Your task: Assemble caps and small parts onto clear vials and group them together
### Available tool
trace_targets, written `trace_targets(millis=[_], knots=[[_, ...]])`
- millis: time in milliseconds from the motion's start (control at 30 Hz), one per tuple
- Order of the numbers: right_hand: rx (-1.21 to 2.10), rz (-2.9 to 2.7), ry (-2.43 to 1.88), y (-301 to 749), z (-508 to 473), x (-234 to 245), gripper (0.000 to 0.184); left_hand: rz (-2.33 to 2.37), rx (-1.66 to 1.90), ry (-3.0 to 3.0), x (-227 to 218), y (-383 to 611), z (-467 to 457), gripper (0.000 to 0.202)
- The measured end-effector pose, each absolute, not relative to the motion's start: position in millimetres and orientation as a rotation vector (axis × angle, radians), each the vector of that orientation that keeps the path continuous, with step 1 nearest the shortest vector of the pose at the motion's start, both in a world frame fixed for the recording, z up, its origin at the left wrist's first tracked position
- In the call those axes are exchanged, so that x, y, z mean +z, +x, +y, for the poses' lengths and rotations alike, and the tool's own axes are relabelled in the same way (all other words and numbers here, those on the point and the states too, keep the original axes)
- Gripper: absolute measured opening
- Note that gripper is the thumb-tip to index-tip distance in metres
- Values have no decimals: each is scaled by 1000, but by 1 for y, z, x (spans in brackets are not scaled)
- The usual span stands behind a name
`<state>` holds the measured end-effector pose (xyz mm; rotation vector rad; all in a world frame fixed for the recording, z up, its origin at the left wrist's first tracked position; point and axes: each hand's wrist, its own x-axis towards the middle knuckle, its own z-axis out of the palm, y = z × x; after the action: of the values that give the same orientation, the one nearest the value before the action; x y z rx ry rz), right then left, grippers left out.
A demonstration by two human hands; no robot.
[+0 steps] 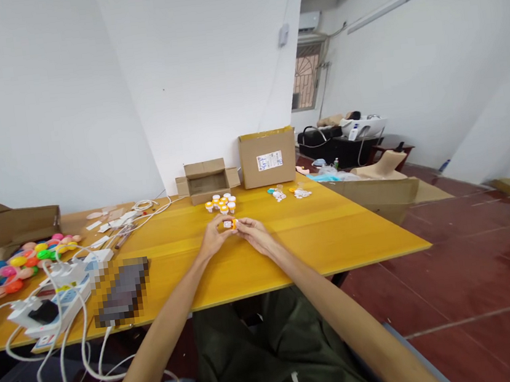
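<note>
Above the middle of the yellow table (326, 238), both hands meet at a small bottle (228, 224) with a whitish, dark-marked body and an orange end. My left hand (215, 235) has its fingers closed around the whitish part. At the orange end, the fingertips of my right hand (253, 233) pinch the bottle from the other side. Fingers cover part of it. Just beyond stands a cluster of several small bottles (224, 209) with white and orange tops. Two little heaps of small whitish pieces, a left heap (279, 195) and a right heap (302, 193), lie farther right.
An open cardboard box (206, 181) and a larger closed carton (268, 159) stand at the back. On the left are a power strip (70, 294) with white cables, a blurred-out dark device (125, 289) and colourful balls (22, 262). Another large carton (371, 195) borders the table's right side.
</note>
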<state>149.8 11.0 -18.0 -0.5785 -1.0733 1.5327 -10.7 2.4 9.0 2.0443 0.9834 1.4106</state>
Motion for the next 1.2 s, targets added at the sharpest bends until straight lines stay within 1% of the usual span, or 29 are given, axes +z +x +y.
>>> trace_targets(millis=[233, 367, 633, 900, 1200], knots=[[1536, -1110, -617, 152, 10, -16, 40, 993, 1404, 2059, 10, -11, 2, 29], [1537, -1125, -600, 152, 8, -14, 39, 982, 1396, 2071, 11, -12, 2, 26], [1521, -1193, -637, 151, 6, -13, 44, 944, 1402, 2099, 11, -12, -1, 23], [1481, -1215, -681, 149, 8, -16, 48, 981, 1388, 2088, 11, -11, 0, 23], [1430, -1141, -655, 149, 6, -19, 42, 1131, 1410, 2135, 10, -6, -2, 19]])
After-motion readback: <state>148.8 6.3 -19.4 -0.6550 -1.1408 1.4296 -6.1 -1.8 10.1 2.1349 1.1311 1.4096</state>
